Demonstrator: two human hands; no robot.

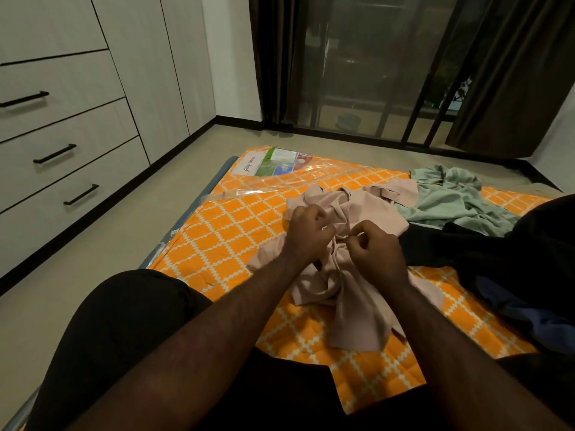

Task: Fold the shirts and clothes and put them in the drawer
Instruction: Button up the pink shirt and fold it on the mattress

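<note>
A crumpled pale pink shirt (357,293) lies on the orange patterned mattress (224,237) in front of me. My left hand (306,234) grips a bunched fold of it with curled fingers. Close beside it, my right hand (375,247) pinches the pink fabric between thumb and fingers. A rumpled light green garment (451,197) lies behind the pink shirt to the right. Dark black and blue clothes (510,275) are heaped at the right. A bank of drawers (62,150) with black bar handles stands at the left, all of them closed.
The mattress lies on a beige floor (93,259), partly under clear plastic wrap with a printed label (270,163) at its far end. Dark curtains (513,73) and a glass sliding door (357,73) are at the back. My knees in black clothing flank the mattress.
</note>
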